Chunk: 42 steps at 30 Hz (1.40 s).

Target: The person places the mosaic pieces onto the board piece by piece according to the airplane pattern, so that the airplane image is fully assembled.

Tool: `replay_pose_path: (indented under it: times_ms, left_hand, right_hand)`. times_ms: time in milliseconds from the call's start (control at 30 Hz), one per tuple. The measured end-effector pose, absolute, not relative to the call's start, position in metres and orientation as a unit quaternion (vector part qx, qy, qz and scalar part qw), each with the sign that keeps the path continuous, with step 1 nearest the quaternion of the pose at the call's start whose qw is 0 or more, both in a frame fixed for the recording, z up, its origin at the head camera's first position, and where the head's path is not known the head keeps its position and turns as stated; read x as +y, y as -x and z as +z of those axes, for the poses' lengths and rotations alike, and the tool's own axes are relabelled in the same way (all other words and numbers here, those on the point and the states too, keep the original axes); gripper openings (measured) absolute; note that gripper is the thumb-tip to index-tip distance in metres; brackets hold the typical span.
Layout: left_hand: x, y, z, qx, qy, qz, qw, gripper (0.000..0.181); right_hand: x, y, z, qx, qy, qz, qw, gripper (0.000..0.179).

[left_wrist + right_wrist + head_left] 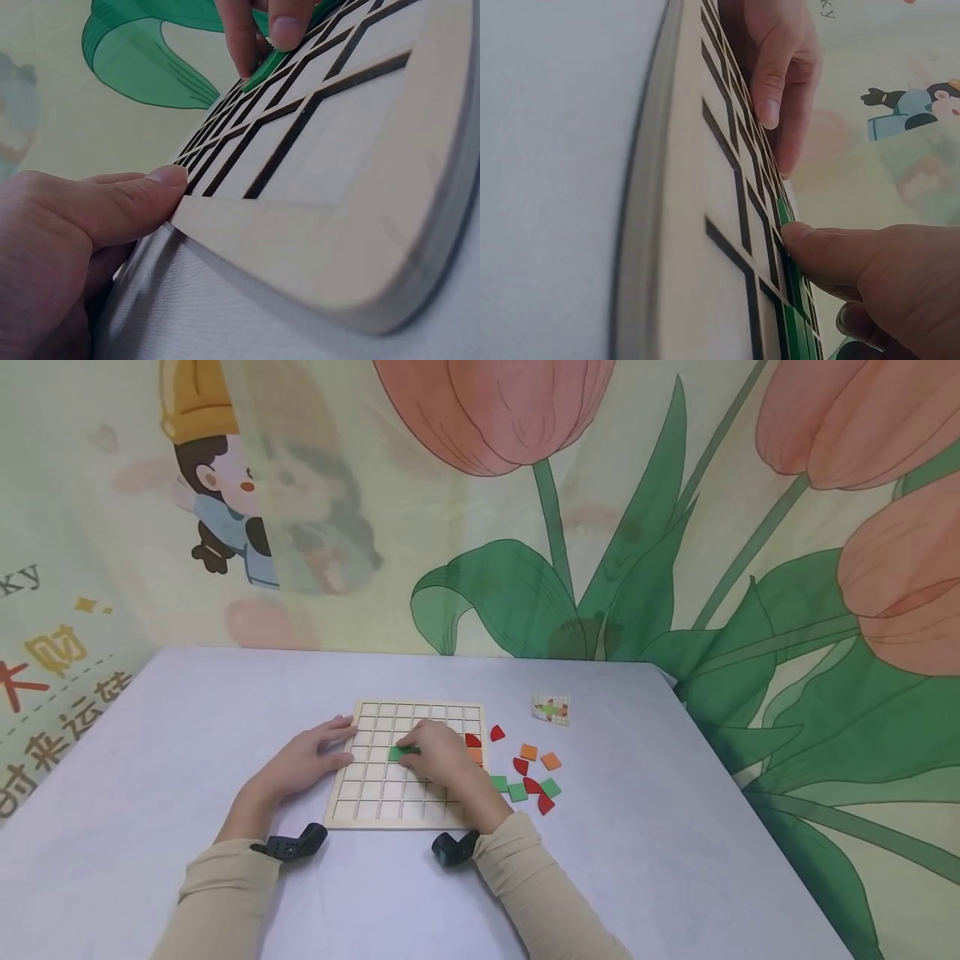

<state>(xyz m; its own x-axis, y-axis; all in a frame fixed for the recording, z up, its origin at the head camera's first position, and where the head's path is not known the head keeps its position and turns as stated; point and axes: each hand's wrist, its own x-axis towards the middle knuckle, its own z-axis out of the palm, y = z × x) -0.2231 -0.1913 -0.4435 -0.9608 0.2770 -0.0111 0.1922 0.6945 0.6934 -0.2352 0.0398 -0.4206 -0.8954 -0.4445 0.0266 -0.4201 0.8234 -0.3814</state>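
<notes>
A light wooden grid board [390,823] lies flat on the table. My left hand [303,760] rests against its left edge, thumb and fingers spread and mostly straight; the left wrist view shows the thumb touching the frame. Over the middle of the grid, my right hand [442,756] pinches a green square tile [395,754] between thumb and fingers. That tile [259,75] looks tilted in the left wrist view. More green tiles [799,337] sit in the grid under the right hand. On the board's right side are a red quarter-circle piece [472,741] and an orange tile [476,756].
Loose pieces lie right of the board: red quarter-circles [546,804], orange squares [551,762] and green squares [517,792]. A small pattern card [552,710] stands or lies farther back. The white-covered table [675,860] meets a printed wall cloth behind.
</notes>
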Motion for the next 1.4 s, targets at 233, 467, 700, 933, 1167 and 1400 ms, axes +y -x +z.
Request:
replay_pose_path:
  times_ms: [233,467,700,933,1167,1400]
  left_hand:
    - [-0.192,0.224,-0.445,0.919,-0.126,0.37,0.059,0.057]
    - [-0.193,0.225,-0.444,0.919,-0.13,0.369,0.057,0.058]
    - [-0.192,0.226,-0.444,0.921,-0.121,0.367,0.059,0.057]
    - [-0.194,0.223,-0.447,0.919,-0.119,0.369,0.065,0.057]
    - [-0.199,0.211,-0.453,0.916,-0.101,0.38,0.074,0.058]
    - [-0.197,0.222,-0.444,0.913,-0.121,0.384,0.064,0.057]
  right_hand:
    - [0.041,0.235,-0.419,0.952,0.216,-0.213,0.04,0.029]
    - [0.041,0.235,-0.419,0.951,0.214,-0.22,0.037,0.028]
    - [0.041,0.236,-0.419,0.952,0.221,-0.211,0.029,0.027]
    - [0.04,0.236,-0.421,0.951,0.222,-0.211,0.035,0.027]
    - [0.034,0.23,-0.426,0.949,0.232,-0.206,0.049,0.028]
    - [0.039,0.235,-0.416,0.953,0.227,-0.197,0.021,0.035]
